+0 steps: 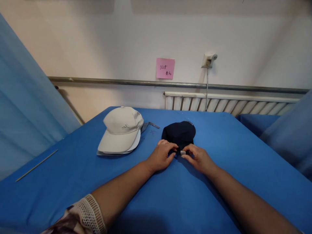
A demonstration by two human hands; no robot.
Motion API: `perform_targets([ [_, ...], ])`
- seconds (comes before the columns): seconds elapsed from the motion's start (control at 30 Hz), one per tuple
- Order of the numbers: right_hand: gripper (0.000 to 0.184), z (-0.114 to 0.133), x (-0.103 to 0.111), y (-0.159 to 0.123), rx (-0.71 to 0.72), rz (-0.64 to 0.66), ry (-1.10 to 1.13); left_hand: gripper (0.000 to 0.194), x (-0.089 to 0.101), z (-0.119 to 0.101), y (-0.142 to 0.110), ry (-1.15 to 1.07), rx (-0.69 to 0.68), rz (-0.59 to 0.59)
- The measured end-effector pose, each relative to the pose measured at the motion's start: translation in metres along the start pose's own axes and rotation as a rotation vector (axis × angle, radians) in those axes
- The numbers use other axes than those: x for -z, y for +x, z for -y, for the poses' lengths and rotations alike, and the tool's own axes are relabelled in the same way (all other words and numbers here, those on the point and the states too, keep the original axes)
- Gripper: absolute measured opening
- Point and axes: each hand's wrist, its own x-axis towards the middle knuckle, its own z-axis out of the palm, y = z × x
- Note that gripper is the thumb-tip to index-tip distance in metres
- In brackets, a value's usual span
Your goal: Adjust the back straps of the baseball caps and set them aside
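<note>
A dark navy cap (pixel 179 133) lies on the blue table (pixel 219 182), its back facing me. My left hand (pixel 161 156) pinches the cap's rear strap from the left, fingers curled. My right hand (pixel 197 158) pinches the strap's other end from the right, where a small light tab (pixel 183 152) shows between the fingertips. Left of the dark cap sits a stack of pale beige caps (pixel 121 130), brims toward me, not touched by either hand.
A thin wooden stick (pixel 36 165) lies near the table's left edge. A grey strap (pixel 149 124) pokes out behind the beige caps. Blue fabric hangs at left and right. A rail, a radiator (pixel 229 104), a pink note (pixel 165 68) and a wall socket are behind.
</note>
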Motion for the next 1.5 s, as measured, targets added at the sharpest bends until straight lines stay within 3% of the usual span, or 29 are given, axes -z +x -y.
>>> perform_targets([
  [0.43, 0.011, 0.007, -0.001, 0.001, 0.015, 0.049, 0.042, 0.019, -0.006, -0.009, -0.002, -0.061, -0.011, 0.000],
  [0.53, 0.013, 0.006, 0.001, 0.001, -0.012, 0.030, 0.021, 0.025, -0.004, -0.002, -0.001, -0.084, 0.007, -0.143],
  [0.67, 0.013, 0.003, 0.006, 0.001, -0.035, 0.016, -0.004, 0.029, -0.001, 0.019, 0.005, -0.174, 0.204, -0.487],
  [0.73, 0.014, 0.001, 0.006, 0.001, -0.035, 0.013, -0.009, 0.027, -0.001, 0.027, 0.007, -0.213, 0.276, -0.554],
  [0.8, 0.014, 0.000, 0.005, 0.000, -0.031, 0.008, -0.008, 0.025, -0.001, 0.031, 0.007, -0.195, 0.274, -0.509],
  [0.97, 0.014, -0.002, 0.004, -0.001, -0.035, -0.004, -0.003, 0.024, -0.002, 0.019, 0.002, -0.054, 0.043, -0.148],
  [1.07, 0.014, 0.001, 0.004, -0.001, -0.032, 0.001, 0.012, 0.022, -0.003, 0.012, 0.001, 0.003, -0.027, -0.019],
  [1.5, 0.010, 0.008, 0.003, 0.001, -0.027, 0.068, 0.033, 0.015, -0.002, -0.004, 0.001, -0.033, 0.008, 0.052],
])
